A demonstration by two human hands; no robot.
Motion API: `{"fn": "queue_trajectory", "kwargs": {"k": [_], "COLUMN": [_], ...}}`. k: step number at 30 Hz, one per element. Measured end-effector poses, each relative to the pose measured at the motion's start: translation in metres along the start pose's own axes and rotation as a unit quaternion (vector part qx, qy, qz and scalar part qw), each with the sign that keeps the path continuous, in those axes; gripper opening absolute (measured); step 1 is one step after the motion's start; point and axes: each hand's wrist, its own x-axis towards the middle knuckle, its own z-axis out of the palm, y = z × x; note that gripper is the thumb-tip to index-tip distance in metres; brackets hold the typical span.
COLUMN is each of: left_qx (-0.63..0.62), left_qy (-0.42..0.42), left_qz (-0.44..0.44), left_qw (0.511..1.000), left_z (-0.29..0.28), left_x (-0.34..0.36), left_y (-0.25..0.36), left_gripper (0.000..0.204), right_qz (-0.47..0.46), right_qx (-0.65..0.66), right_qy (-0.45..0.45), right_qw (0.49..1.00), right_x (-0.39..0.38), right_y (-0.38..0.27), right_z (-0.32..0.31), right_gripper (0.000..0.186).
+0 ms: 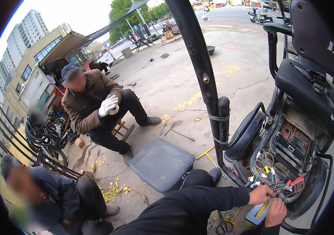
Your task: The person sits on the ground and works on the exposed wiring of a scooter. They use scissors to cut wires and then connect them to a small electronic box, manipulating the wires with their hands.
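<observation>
Both my hands are close together at the lower right, beside an opened electric vehicle's wiring. My left hand [261,194] has its fingers pinched on thin wires at the edge of the bundle. Just below it, my right hand [276,213] is closed too, its fingertips pinching wires; their exact ends are too small to see. A silver box with a yellow label [257,212] sits under my hands, partly covered by them. Coloured wires with white connectors [266,175] spread over the vehicle's dark body. A red meter [298,184] with a grey screen rests beside them.
A black seat [306,84] stands tilted up above an open compartment [292,145]. A black post [202,58] rises before me. A grey plastic cover [162,163], yellow-handled T-wrench [206,152] and scissors [225,227] lie on the ground. Two people sit at left, one wearing white gloves [109,105].
</observation>
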Motion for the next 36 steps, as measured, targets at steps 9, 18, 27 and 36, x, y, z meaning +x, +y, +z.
{"fn": "queue_trajectory", "kwargs": {"k": [9,18,27,36], "left_qx": [-0.025,-0.016,-0.064,-0.065], "left_qy": [-0.029,-0.079,-0.078,-0.095], "left_qz": [-0.027,-0.110,-0.156,-0.157], "left_qw": [0.999,0.991,0.983,0.981], "left_z": [-0.010,-0.020,-0.017,-0.018], "left_x": [-0.002,-0.006,-0.008,-0.009], "left_y": [0.010,0.021,0.011,0.020], "left_gripper": [0.037,0.034,0.036,0.053], "right_qz": [-0.037,0.045,0.478,0.506], "right_qx": [-0.073,0.033,0.754,0.740], "right_qy": [0.005,-0.020,-0.145,-0.106], "right_qw": [0.997,0.998,0.427,0.431], "right_x": [0.015,0.027,0.019,0.013], "right_y": [-0.007,-0.015,0.003,-0.014], "right_z": [-0.009,-0.025,-0.003,0.007], "right_gripper": [0.023,0.010,0.023,0.017]}}
